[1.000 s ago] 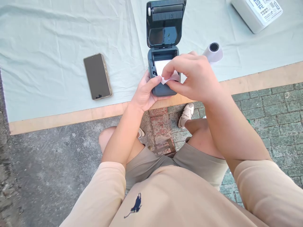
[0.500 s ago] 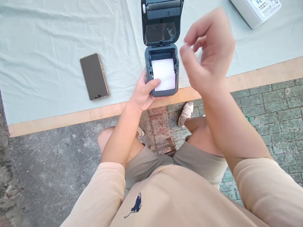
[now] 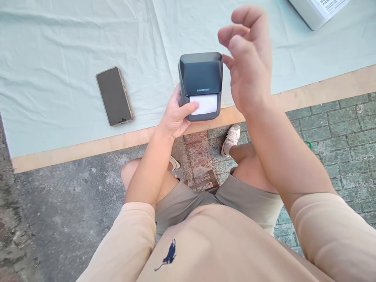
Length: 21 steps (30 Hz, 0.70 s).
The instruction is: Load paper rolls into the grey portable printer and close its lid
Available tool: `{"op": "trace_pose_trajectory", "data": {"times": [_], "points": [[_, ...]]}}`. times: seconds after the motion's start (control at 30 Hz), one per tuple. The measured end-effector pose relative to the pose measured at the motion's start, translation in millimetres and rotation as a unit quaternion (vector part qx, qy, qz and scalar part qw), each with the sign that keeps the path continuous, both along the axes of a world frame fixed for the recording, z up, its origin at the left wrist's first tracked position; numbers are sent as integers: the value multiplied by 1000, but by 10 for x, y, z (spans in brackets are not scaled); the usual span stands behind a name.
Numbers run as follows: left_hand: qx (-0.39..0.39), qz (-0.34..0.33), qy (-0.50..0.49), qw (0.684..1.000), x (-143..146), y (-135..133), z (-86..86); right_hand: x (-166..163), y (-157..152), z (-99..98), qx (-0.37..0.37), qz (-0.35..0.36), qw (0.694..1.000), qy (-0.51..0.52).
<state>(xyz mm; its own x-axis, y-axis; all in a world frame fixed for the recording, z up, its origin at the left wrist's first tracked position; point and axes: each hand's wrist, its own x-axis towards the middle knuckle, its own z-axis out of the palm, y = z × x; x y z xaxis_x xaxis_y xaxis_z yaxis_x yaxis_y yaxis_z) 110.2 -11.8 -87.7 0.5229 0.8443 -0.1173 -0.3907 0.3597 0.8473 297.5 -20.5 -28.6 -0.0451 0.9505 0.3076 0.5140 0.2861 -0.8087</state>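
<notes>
A dark label printer (image 3: 201, 74) with its lid down is held in my left hand (image 3: 178, 113) near the table's front edge. White label paper (image 3: 208, 105) comes out below the lid and lies over the printer's front. My left thumb presses on that paper, while the other fingers are mostly hidden beneath the printer. My right hand (image 3: 249, 58) is raised just right of the printer, fingers apart and a little blurred, holding nothing. One of its fingertips is close to the lid's right edge; whether it touches, I cannot tell.
A smartphone (image 3: 114, 96) with a dark screen lies on the pale cloth (image 3: 58, 47) to the left. At the top right stands a white container (image 3: 315, 13) with a printed label. The table's bare wooden edge (image 3: 323, 87) runs along the front.
The printer's lid has swung from upright and open to down over the paper. My right hand has moved slightly left and its fingers have spread. My left hand keeps its hold.
</notes>
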Motion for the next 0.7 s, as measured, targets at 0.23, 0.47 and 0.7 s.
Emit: {"op": "trace_pose_trajectory", "data": {"times": [0.23,0.47,0.7], "points": [[-11,6,-2,1000,-21,-118,198,-32,13,-135,-102,84,976,172],[-63,-21,12,998,-12,-79,339,-36,1,-211,-121,63,974,182],[-108,24,-14,994,3,-34,289,-44,-10,-176,-84,107,962,237]]}}
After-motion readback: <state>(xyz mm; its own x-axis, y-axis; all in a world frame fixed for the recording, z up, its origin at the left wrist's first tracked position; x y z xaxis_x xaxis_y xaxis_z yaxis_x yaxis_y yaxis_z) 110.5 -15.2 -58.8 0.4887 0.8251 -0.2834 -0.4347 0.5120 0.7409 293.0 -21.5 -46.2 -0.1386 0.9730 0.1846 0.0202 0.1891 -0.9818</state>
